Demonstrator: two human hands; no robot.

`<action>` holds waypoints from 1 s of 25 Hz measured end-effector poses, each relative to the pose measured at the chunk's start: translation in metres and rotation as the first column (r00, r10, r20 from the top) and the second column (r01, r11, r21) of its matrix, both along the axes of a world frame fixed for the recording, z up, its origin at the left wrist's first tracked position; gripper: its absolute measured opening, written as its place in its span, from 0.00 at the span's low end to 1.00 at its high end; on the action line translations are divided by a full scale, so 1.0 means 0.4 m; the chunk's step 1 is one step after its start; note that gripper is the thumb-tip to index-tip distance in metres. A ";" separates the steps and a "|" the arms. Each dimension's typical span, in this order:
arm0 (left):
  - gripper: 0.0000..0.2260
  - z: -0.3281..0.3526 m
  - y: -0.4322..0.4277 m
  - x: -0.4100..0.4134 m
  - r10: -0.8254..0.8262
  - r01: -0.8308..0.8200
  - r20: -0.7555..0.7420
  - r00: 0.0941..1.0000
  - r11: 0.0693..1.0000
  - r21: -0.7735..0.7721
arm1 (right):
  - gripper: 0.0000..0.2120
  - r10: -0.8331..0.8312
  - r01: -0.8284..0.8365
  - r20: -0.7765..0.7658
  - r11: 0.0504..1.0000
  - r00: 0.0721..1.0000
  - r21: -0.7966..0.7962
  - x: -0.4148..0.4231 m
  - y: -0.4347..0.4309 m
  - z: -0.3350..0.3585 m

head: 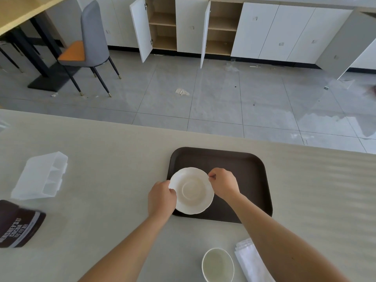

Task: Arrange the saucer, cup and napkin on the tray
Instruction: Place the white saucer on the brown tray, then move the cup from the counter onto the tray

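A white saucer with a scalloped rim lies over the left part of a dark brown tray. My left hand grips its left rim and my right hand pinches its right rim. Whether the saucer rests on the tray or hovers just above it, I cannot tell. A white cup stands upright on the counter near the bottom edge. Beside it on the right lies a folded white napkin, partly hidden under my right forearm.
A pale counter carries everything. At the left lie a clear plastic organiser box and a brown cocoa pouch. Beyond the counter's far edge are tiled floor, a grey chair and white cabinets with open doors.
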State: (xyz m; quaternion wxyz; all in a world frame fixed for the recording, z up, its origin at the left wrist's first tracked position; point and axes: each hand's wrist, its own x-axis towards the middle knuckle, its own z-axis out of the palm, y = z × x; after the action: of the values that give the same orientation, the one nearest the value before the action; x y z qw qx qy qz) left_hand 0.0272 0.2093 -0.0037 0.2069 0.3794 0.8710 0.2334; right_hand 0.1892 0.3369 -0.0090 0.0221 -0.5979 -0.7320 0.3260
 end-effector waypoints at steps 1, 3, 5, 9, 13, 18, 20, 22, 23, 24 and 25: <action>0.10 -0.001 -0.001 0.005 0.019 -0.019 0.018 1.000 1.000 -0.014 | 0.11 -0.004 0.004 -0.008 1.000 1.000 0.000 0.000 -0.001 -0.001; 0.17 -0.001 -0.009 0.015 0.055 -0.052 0.056 0.997 0.998 -0.047 | 0.11 -0.003 0.003 -0.025 1.000 1.000 0.003 0.001 -0.006 -0.002; 0.19 -0.003 -0.020 0.022 0.062 -0.058 0.085 0.994 0.997 -0.047 | 0.11 0.007 -0.007 -0.045 1.000 0.999 0.001 0.003 -0.011 0.000; 0.17 0.003 -0.032 0.019 0.072 -0.066 0.113 0.991 0.996 -0.052 | 0.17 0.039 -0.039 -0.069 0.999 0.997 0.004 0.009 -0.019 0.007; 0.14 0.017 -0.040 0.025 0.074 -0.070 0.112 0.991 0.997 -0.040 | 0.18 0.065 -0.064 -0.086 0.998 0.994 0.011 0.010 -0.028 0.015; 0.09 0.022 -0.095 0.011 0.069 -0.078 0.123 0.990 0.995 0.069 | 0.14 0.013 -0.010 -0.131 1.000 0.991 0.028 0.064 -0.063 0.039; 0.15 0.009 -0.137 -0.014 0.064 -0.067 0.051 0.997 0.996 0.055 | 0.13 -0.017 0.023 -0.157 0.999 0.987 0.032 0.117 -0.106 0.045; 0.17 -0.025 -0.186 -0.037 -0.054 0.052 -0.167 0.984 0.998 -0.020 | 0.10 -0.040 0.040 -0.180 0.999 0.983 -0.004 0.180 -0.170 0.051; 0.18 -0.045 -0.208 -0.043 -0.134 0.114 -0.260 0.956 0.989 -0.089 | 0.07 -0.049 0.044 -0.187 0.999 0.981 -0.030 0.212 -0.208 0.055; 0.19 -0.063 -0.225 -0.043 -0.191 0.147 -0.308 0.932 0.976 -0.162 | 0.06 -0.051 0.042 -0.183 0.998 0.982 -0.053 0.244 -0.249 0.062; 0.20 -0.080 -0.237 -0.038 -0.223 0.161 -0.319 0.921 0.964 -0.210 | 0.05 -0.044 0.034 -0.164 0.997 0.985 -0.065 0.274 -0.291 0.067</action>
State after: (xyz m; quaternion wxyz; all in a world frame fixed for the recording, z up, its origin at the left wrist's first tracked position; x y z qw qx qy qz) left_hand 0.0118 0.1143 -0.0355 0.1089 0.4776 0.8695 0.0637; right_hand 0.2990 0.2204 0.0178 0.0707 -0.5833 -0.7055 0.3964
